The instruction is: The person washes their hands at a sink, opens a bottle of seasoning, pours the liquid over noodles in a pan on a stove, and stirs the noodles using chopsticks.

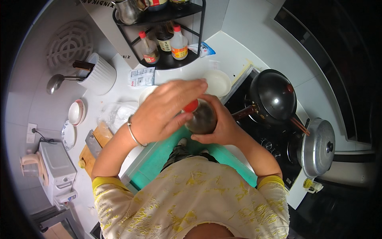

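Note:
My right hand (222, 122) is wrapped around a rounded bottle (203, 118) with dark contents, held in front of my body above the counter's edge. Over its red cap (191, 105) is my left hand (170, 110), with a metal bangle on the wrist. The left fingers stretch above the cap and look blurred. The left thumb lies along the cap's lower side; whether it grips the cap cannot be made out. Beyond my hands stand a white bowl (218, 83) and a second white bowl (146, 93), partly hidden by my left hand.
A black corner rack (167, 64) holds several sauce bottles. At right, a lidded wok (273, 95) sits on the black stove (259, 131), its handle pointing towards my right hand. A large lidded pot (317, 148) stands farther right. At left, a cleaver (93, 143) lies on a wooden board (86, 154).

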Demonstrator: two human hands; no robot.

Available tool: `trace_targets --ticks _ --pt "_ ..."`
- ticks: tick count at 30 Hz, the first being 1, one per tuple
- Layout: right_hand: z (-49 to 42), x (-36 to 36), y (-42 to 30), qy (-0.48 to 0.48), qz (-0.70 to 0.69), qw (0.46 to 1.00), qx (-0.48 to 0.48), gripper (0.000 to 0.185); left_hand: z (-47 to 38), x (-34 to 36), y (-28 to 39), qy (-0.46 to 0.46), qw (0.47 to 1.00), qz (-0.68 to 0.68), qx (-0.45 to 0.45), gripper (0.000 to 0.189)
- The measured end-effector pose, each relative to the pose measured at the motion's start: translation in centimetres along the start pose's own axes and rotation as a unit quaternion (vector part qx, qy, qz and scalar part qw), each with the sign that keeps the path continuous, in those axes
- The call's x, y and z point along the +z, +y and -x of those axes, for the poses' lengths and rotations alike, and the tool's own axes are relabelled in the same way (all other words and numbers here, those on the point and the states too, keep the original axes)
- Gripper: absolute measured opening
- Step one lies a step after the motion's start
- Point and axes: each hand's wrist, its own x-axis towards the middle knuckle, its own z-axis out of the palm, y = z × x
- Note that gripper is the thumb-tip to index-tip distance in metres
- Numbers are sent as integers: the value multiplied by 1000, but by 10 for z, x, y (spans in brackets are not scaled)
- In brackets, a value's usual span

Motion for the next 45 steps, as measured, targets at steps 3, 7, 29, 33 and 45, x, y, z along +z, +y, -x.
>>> trace_targets --ticks 3,7,29,33,45 --pt "-38 11 0 -7 50 999 -20 81 6 -41 -13 -93 982 -6 -165 59" --pt "-80 28 12 -22 103 994 -9 81 22 -50 -44 -85 974 -11 -210 37" --pt "-42 89 113 148 111 970 155 85 27 24 -235 -17 959 -131 -252 27" --pt "22 87 130 189 127 945 235 76 30 47 -274 -5 942 -180 -284 31" --pt "128 91 132 316 102 874 356 53 24 83 -348 -29 905 -211 -367 36"
